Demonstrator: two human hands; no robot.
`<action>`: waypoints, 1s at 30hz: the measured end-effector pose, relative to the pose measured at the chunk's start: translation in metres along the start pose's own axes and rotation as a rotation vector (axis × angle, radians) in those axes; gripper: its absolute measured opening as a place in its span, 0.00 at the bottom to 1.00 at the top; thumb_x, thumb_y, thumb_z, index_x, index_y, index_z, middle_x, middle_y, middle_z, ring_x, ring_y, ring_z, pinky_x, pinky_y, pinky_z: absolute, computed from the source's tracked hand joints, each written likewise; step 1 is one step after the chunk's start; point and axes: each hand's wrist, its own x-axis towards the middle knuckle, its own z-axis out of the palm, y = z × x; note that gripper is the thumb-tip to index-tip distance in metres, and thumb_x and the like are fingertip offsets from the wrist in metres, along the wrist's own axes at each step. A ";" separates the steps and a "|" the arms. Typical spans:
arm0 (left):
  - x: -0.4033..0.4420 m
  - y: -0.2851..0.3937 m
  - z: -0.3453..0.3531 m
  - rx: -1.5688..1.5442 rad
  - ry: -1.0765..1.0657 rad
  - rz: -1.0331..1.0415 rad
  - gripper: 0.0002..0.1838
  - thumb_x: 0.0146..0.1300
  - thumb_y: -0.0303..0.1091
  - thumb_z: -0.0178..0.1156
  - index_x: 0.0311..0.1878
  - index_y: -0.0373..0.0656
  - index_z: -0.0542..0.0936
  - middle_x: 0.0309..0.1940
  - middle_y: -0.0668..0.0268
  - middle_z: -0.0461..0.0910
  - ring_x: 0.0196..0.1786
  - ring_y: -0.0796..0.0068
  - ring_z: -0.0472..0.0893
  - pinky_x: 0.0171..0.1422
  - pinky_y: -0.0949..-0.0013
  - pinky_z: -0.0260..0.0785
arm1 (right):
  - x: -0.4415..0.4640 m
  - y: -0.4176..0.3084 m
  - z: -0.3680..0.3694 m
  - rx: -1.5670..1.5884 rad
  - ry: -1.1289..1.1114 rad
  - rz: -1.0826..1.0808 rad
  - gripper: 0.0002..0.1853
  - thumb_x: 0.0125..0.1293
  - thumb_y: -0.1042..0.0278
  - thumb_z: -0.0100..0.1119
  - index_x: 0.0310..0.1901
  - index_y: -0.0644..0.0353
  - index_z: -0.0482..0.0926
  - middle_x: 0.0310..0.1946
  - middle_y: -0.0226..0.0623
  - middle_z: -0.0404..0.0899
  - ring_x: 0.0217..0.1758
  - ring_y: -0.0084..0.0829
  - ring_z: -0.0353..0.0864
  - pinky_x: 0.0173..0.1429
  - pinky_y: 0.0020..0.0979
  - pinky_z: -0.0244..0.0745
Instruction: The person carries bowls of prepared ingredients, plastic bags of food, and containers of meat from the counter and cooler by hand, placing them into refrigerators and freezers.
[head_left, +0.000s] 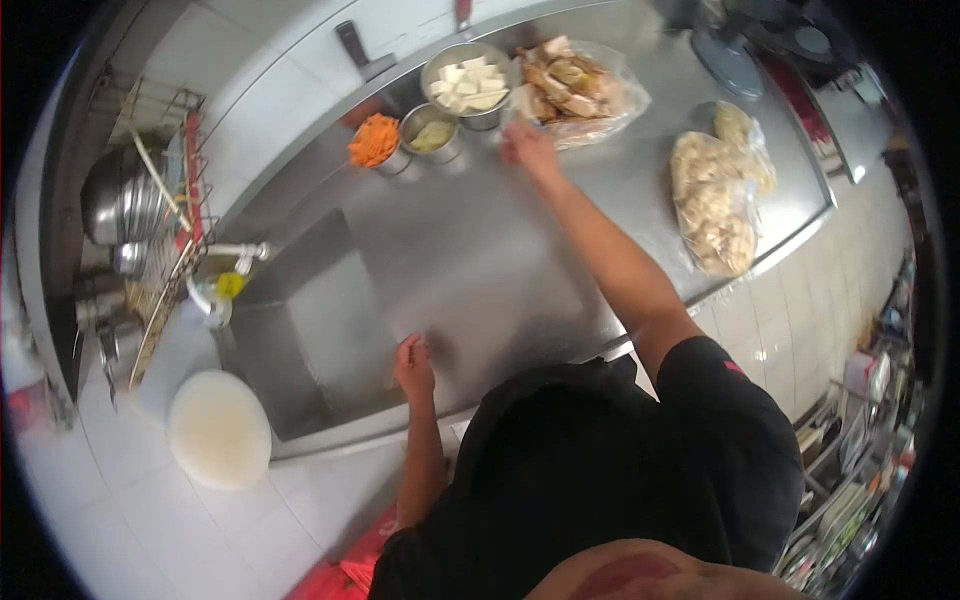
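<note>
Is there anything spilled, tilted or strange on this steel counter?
Nothing clearly stands out. The orange carrot pieces are heaped above the rim of their round metal container, but I see none spilled. Whether the clear plastic bag of brown food pieces has small tears, the picture is too blurry to tell.

The counter [480, 240] in front of me is shiny grey metal, with a sunken sink [330, 320] on my left. Near its far edge, close together, I see a metal cup [398, 163] of orange sticks [374, 139], a small metal bowl [446, 154] of pale bits [433, 136], and a bigger metal bowl [482, 121] of white chunks [467, 84]. Just right of them is a see-through bag [626, 104] of brown pieces [568, 86]. More see-through bags [712, 205], full of pale lumps, lie farther right.
</note>
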 end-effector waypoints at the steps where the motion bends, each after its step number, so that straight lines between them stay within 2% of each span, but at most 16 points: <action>1: -0.010 -0.005 0.001 -0.058 0.018 -0.045 0.10 0.66 0.28 0.55 0.48 0.36 0.79 0.35 0.66 0.80 0.34 0.80 0.77 0.41 0.75 0.71 | 0.010 -0.004 0.011 0.069 -0.001 0.026 0.17 0.68 0.55 0.53 0.38 0.64 0.78 0.27 0.35 0.79 0.25 0.25 0.77 0.28 0.29 0.72; 4: -0.037 -0.012 0.001 0.003 0.038 -0.082 0.10 0.66 0.28 0.54 0.47 0.36 0.79 0.34 0.67 0.79 0.32 0.81 0.75 0.39 0.75 0.70 | 0.039 -0.016 0.030 0.104 0.079 0.113 0.16 0.67 0.58 0.53 0.38 0.67 0.77 0.25 0.38 0.78 0.24 0.28 0.77 0.28 0.30 0.73; 5: -0.049 -0.017 0.001 -0.009 0.063 -0.079 0.10 0.67 0.29 0.55 0.46 0.36 0.79 0.33 0.68 0.80 0.34 0.82 0.76 0.40 0.76 0.70 | 0.040 -0.020 0.034 0.170 0.106 0.112 0.13 0.63 0.66 0.55 0.36 0.70 0.77 0.25 0.41 0.78 0.23 0.30 0.78 0.28 0.32 0.74; 8: -0.076 -0.024 0.004 -0.038 0.066 -0.176 0.10 0.67 0.30 0.55 0.46 0.35 0.79 0.33 0.68 0.80 0.35 0.81 0.77 0.41 0.76 0.71 | 0.064 -0.011 0.031 0.069 0.113 0.102 0.12 0.63 0.69 0.56 0.40 0.72 0.76 0.32 0.42 0.79 0.32 0.32 0.81 0.30 0.33 0.79; 9: -0.080 -0.042 0.005 -0.137 0.074 -0.156 0.10 0.67 0.30 0.55 0.46 0.35 0.79 0.33 0.67 0.80 0.36 0.81 0.78 0.42 0.76 0.71 | 0.072 -0.013 0.029 0.007 0.137 0.115 0.11 0.59 0.73 0.56 0.38 0.74 0.76 0.33 0.43 0.80 0.31 0.32 0.81 0.28 0.32 0.79; 12: -0.075 -0.034 0.001 -0.076 0.055 -0.211 0.10 0.67 0.30 0.54 0.46 0.35 0.79 0.33 0.67 0.80 0.36 0.80 0.78 0.41 0.76 0.71 | 0.075 -0.025 0.039 0.113 0.226 0.035 0.10 0.57 0.75 0.55 0.36 0.75 0.76 0.32 0.42 0.80 0.31 0.32 0.81 0.28 0.31 0.79; 13: -0.075 -0.027 -0.002 -0.070 0.051 -0.211 0.10 0.67 0.30 0.54 0.46 0.35 0.79 0.33 0.67 0.80 0.36 0.81 0.78 0.41 0.76 0.71 | 0.071 -0.023 0.038 0.202 0.184 0.015 0.10 0.58 0.75 0.55 0.35 0.75 0.76 0.31 0.40 0.80 0.30 0.31 0.81 0.29 0.30 0.79; 16: -0.069 -0.020 -0.006 -0.073 0.051 -0.198 0.09 0.68 0.30 0.54 0.46 0.36 0.79 0.33 0.67 0.80 0.35 0.81 0.78 0.40 0.77 0.71 | 0.015 -0.036 0.004 -0.034 0.067 -0.020 0.09 0.59 0.74 0.55 0.35 0.73 0.77 0.31 0.38 0.79 0.32 0.29 0.80 0.29 0.29 0.79; 18: -0.061 -0.028 -0.010 -0.093 0.089 -0.178 0.09 0.68 0.30 0.53 0.45 0.37 0.79 0.32 0.68 0.79 0.35 0.81 0.77 0.39 0.77 0.70 | -0.012 -0.019 -0.023 -0.170 -0.081 0.045 0.07 0.60 0.72 0.56 0.36 0.68 0.78 0.30 0.35 0.79 0.29 0.26 0.79 0.29 0.29 0.78; 20: -0.048 -0.040 -0.016 -0.122 0.070 -0.199 0.10 0.69 0.30 0.52 0.46 0.37 0.79 0.32 0.67 0.80 0.34 0.79 0.78 0.38 0.75 0.72 | -0.055 -0.003 -0.045 -0.128 -0.099 0.168 0.05 0.61 0.71 0.57 0.34 0.63 0.79 0.27 0.33 0.79 0.26 0.24 0.77 0.29 0.29 0.77; 22: -0.037 -0.042 -0.022 -0.105 0.058 -0.195 0.10 0.69 0.31 0.52 0.47 0.38 0.79 0.33 0.66 0.80 0.34 0.78 0.79 0.38 0.74 0.74 | -0.103 0.003 -0.057 -0.172 -0.122 0.300 0.09 0.61 0.69 0.57 0.37 0.67 0.79 0.25 0.35 0.79 0.27 0.27 0.78 0.30 0.28 0.77; 24: -0.027 -0.031 -0.022 -0.053 0.046 -0.167 0.10 0.69 0.31 0.52 0.47 0.38 0.79 0.34 0.66 0.80 0.34 0.78 0.79 0.39 0.74 0.74 | -0.136 0.030 -0.076 -0.193 -0.160 0.430 0.08 0.62 0.68 0.58 0.35 0.66 0.79 0.25 0.34 0.78 0.28 0.26 0.78 0.30 0.27 0.77; 27: -0.016 -0.028 -0.023 -0.076 0.072 -0.132 0.10 0.69 0.31 0.53 0.46 0.38 0.79 0.36 0.66 0.81 0.35 0.78 0.79 0.39 0.74 0.74 | -0.159 0.049 -0.097 -0.218 -0.278 0.453 0.08 0.61 0.68 0.59 0.33 0.64 0.78 0.25 0.33 0.77 0.28 0.25 0.77 0.31 0.28 0.76; 30: -0.009 -0.018 -0.025 -0.077 0.087 -0.072 0.09 0.69 0.30 0.53 0.46 0.38 0.80 0.37 0.66 0.81 0.36 0.78 0.80 0.39 0.73 0.74 | -0.126 0.070 -0.110 -0.516 -0.577 0.126 0.08 0.60 0.67 0.61 0.33 0.63 0.77 0.25 0.30 0.76 0.26 0.24 0.74 0.33 0.29 0.73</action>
